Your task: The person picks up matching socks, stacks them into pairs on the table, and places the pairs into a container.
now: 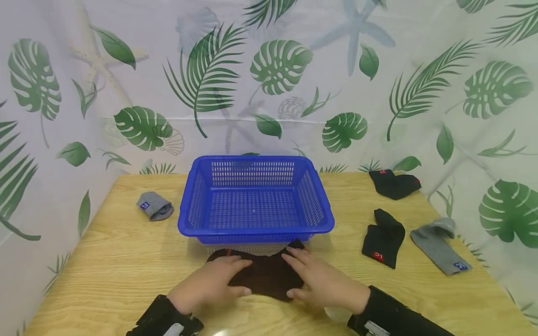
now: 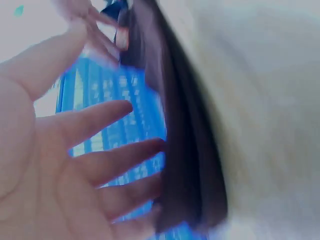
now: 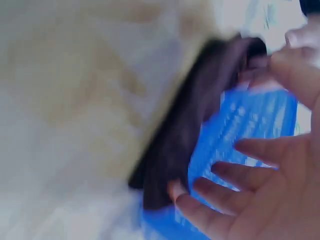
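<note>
A dark brown-black sock [image 1: 269, 275] with small orange-red marks lies spread across the table just in front of the blue basket. My left hand [image 1: 210, 282] rests on its left end, and my right hand [image 1: 323, 280] touches its right end. Both hands have their fingers extended rather than curled round it. In the left wrist view, layered dark fabric [image 2: 190, 165] stands against the fingertips. The right wrist view is blurred; there the sock [image 3: 185, 130] runs beside the spread fingers, an orange mark near one fingertip.
Behind the sock stands the blue mesh basket [image 1: 256, 232], with nothing in it. A grey rolled sock [image 1: 154, 206] lies to its left. On the right are two dark socks [image 1: 383, 240] [image 1: 395, 184] and a grey sock [image 1: 439, 245]. A leaf-printed sheet [image 1: 294, 107] hangs behind the table.
</note>
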### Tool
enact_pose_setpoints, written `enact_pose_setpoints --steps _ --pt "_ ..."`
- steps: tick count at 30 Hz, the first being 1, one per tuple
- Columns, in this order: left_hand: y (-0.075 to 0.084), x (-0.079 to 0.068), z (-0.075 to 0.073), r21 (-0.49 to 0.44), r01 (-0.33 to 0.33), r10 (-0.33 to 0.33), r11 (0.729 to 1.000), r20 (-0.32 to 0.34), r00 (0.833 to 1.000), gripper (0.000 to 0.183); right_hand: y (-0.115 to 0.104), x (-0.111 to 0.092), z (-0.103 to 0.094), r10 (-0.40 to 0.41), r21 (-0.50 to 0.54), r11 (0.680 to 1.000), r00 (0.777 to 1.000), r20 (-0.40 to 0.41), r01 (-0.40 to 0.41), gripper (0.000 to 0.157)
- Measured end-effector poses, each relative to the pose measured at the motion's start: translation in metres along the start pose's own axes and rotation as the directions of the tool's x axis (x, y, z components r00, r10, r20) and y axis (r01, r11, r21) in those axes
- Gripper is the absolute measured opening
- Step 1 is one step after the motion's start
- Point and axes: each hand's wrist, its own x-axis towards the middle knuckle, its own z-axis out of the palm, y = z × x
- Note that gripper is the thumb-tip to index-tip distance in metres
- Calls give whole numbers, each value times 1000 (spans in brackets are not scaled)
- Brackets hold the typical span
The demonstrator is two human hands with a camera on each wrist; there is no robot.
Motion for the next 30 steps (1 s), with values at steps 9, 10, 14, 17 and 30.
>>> enact_pose_setpoints --steps 9,10,14,17,30 --pt "-35 -12 -10 -6 121 -116 993 -347 931 33 32 9 -13 238 130 969 932 -273 -209 22" --pt "-37 -11 -9 -5 152 -144 988 -357 923 34 35 10 -12 256 148 964 928 -270 -222 22" --pt "-42 -7 -6 -3 229 -217 973 -341 915 33 45 18 -6 266 151 960 933 -243 -235 12" --pt "-42 -4 -5 -7 258 -246 966 -320 915 30 46 22 -3 245 124 967 938 -247 -221 8" --pt "-42 1 -3 25 314 -297 949 -259 919 29 49 32 4 294 162 950 939 -179 -267 18"
